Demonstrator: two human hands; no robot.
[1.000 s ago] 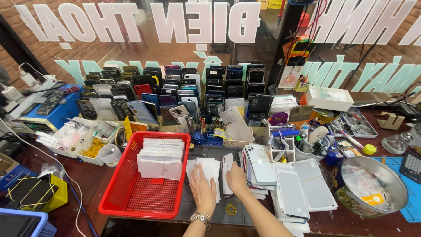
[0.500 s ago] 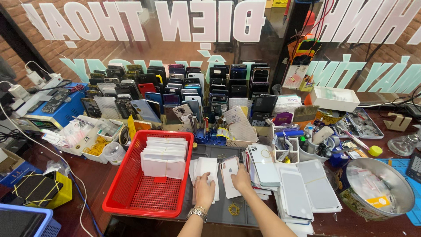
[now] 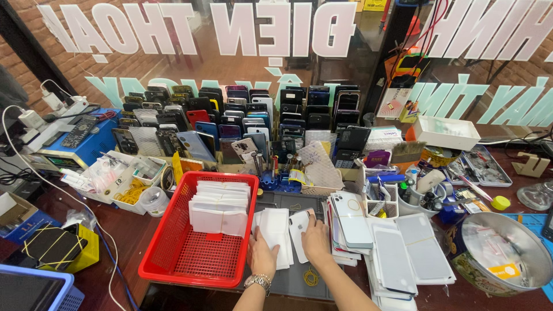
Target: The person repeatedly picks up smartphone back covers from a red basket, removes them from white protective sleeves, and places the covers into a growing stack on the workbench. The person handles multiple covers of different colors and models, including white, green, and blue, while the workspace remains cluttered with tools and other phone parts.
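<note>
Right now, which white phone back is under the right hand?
The single white phone back lying alone on the grey mat, under the right hand, not those stacked further right.

Flat white sleeve packages [image 3: 220,208] are stacked in the red mesh basket [image 3: 167,253]. Large white and teal sign lettering [image 3: 276,29] is seen on the window, above rows of dark phone screens [image 3: 242,112].

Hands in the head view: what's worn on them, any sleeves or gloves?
Both hands, left and right, are bare, no gloves. Forearms show no sleeves. The left wrist carries a metal-link wristwatch, silver-toned. No rings can be made out.
</note>
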